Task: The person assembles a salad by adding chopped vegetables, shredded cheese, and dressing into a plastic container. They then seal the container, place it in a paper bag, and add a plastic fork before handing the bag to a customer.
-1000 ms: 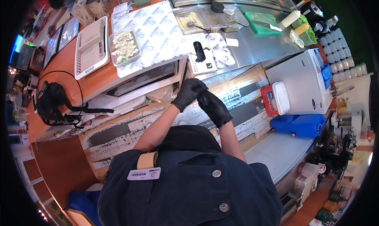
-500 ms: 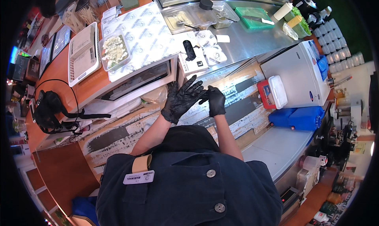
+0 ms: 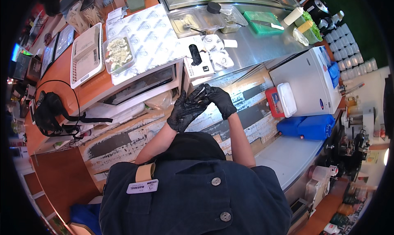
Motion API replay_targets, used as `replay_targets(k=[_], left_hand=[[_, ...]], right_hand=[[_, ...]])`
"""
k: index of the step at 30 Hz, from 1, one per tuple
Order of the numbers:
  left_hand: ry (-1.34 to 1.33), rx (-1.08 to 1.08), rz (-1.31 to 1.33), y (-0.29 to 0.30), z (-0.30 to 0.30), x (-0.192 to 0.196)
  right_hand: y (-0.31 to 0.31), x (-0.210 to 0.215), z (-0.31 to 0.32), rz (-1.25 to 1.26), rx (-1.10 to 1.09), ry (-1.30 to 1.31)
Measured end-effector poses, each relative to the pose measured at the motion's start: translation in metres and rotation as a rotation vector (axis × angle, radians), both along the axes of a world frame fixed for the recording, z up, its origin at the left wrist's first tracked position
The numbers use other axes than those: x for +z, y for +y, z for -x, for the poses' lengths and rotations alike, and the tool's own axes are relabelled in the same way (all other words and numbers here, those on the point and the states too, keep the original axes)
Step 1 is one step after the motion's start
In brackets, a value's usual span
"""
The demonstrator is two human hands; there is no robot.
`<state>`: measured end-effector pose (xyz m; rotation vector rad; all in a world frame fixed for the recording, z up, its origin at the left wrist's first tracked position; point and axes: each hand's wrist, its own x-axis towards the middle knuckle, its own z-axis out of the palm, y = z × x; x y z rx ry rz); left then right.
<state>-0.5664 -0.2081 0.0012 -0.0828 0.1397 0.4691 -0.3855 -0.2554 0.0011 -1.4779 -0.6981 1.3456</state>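
Both my hands wear thin black gloves and meet in front of my body. My left hand (image 3: 186, 112) has its palm up and its fingers extended, slightly bent. From the right, my right hand (image 3: 221, 101) closes its fingers on the fingertip end of the left hand's glove. The contact between the fingers is partly hidden. Just beyond them, on the counter corner, stands a white glove box (image 3: 198, 66) with a black glove showing in its opening. To the left, a clear container of salad with white crumbled topping (image 3: 119, 52) sits on printed white paper (image 3: 150, 34).
A white basket (image 3: 101, 66) lies left of the salad. Lidded sauce tubs (image 3: 184, 23), a green cutting board (image 3: 262, 18) and a knife (image 3: 269, 25) are on the steel counter. A grey cooler (image 3: 303, 85), a red tub (image 3: 273, 100) and blue jugs (image 3: 308, 126) stand right.
My right hand has turned and come over the left hand's fingertips. The left hand's fingers, spread before, are now closer together and bent. The view has shifted slightly.
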Motion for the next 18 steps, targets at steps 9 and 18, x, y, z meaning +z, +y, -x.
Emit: replay_targets(k=[9, 18], left_hand=[[-0.15, 0.017, 0.095, -0.002, 0.0, -0.01], [-0.173, -0.035, 0.002, -0.004, -0.005, -0.016]], right_hand=[[0.009, -0.001, -0.012, 0.017, -0.28, -0.229], [0.021, -0.019, -0.018, 0.017, -0.147, -0.248]])
